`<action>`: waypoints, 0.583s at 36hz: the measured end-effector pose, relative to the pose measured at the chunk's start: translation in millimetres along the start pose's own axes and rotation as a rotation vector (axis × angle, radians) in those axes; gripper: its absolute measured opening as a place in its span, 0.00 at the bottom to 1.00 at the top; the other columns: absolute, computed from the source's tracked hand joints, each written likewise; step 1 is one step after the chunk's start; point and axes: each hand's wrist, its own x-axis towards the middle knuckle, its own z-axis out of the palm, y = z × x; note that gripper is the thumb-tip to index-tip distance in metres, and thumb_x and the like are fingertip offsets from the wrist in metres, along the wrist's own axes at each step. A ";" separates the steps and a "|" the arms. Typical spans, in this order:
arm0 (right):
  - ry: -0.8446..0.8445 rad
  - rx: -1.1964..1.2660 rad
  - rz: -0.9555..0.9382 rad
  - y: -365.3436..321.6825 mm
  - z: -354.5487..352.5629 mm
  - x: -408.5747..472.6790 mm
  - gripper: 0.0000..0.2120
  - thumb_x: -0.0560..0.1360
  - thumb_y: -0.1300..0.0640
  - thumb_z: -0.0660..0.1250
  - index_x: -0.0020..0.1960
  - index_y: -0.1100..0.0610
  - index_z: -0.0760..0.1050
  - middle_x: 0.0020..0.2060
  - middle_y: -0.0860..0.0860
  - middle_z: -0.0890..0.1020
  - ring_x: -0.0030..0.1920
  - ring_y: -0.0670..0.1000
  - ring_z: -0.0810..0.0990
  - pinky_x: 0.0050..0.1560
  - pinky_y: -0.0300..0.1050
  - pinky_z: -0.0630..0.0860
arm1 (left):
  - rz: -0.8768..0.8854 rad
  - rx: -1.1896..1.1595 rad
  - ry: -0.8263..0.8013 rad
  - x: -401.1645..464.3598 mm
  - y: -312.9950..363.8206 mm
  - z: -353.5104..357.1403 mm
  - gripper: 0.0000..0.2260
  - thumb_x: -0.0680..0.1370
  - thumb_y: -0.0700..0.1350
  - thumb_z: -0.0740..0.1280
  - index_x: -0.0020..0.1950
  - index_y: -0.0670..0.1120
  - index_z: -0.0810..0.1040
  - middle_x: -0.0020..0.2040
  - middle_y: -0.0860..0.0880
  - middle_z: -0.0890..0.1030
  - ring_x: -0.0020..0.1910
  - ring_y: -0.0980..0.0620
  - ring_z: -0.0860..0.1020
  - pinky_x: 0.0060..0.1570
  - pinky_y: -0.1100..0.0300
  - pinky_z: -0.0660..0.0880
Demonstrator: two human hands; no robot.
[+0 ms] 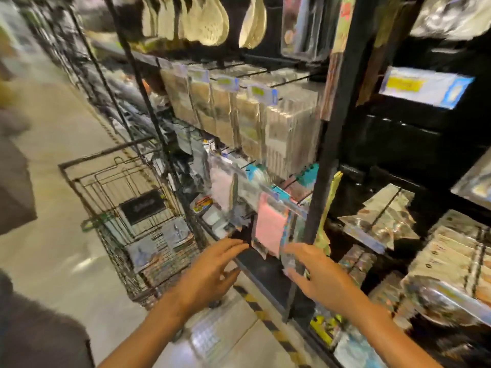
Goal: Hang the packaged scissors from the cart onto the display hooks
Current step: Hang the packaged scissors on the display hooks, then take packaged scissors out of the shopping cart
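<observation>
Both bare forearms reach forward, the left hand and right hand open with fingers loosely spread.

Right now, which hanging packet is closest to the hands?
The pink packet, hanging lowest on the rack just above both hands. The tan packets hang higher, far from the left hand and right hand.

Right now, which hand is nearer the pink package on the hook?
Right. The right hand is just below the pink package, at its right edge; the left hand sits lower-left, farther off.

Motion blur smears all shelf packages; contents unreadable. Right hand beside black upright post: grip indeterminate. Both forearms cut by bottom edge.
</observation>
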 end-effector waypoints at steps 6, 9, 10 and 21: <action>-0.163 0.008 -0.019 -48.7 68.1 26.9 0.23 0.82 0.41 0.62 0.75 0.40 0.65 0.72 0.34 0.67 0.72 0.37 0.66 0.68 0.31 0.63 | -0.214 0.013 0.048 -89.4 -58.7 -11.0 0.21 0.83 0.54 0.61 0.77 0.58 0.66 0.76 0.59 0.66 0.74 0.64 0.61 0.74 0.70 0.55; -0.206 0.028 -0.049 -68.3 97.2 35.9 0.22 0.81 0.42 0.63 0.74 0.43 0.69 0.71 0.36 0.69 0.71 0.38 0.67 0.68 0.29 0.63 | -0.309 0.003 0.051 -124.8 -74.8 -17.2 0.21 0.83 0.54 0.62 0.77 0.60 0.66 0.74 0.61 0.66 0.72 0.64 0.63 0.72 0.64 0.62; -0.211 0.031 -0.064 -73.0 106.3 38.0 0.22 0.81 0.42 0.63 0.73 0.44 0.70 0.70 0.37 0.70 0.70 0.39 0.68 0.69 0.32 0.65 | -0.340 -0.002 0.052 -135.4 -79.9 -18.5 0.21 0.83 0.54 0.63 0.76 0.60 0.67 0.74 0.61 0.67 0.72 0.63 0.64 0.71 0.65 0.63; -0.350 -0.015 -0.052 -108.8 156.5 89.7 0.24 0.81 0.39 0.60 0.75 0.45 0.68 0.71 0.39 0.70 0.72 0.40 0.67 0.64 0.26 0.61 | -0.590 -0.049 0.062 -197.1 -137.2 -18.6 0.22 0.81 0.57 0.63 0.75 0.57 0.71 0.73 0.58 0.72 0.70 0.57 0.71 0.66 0.69 0.62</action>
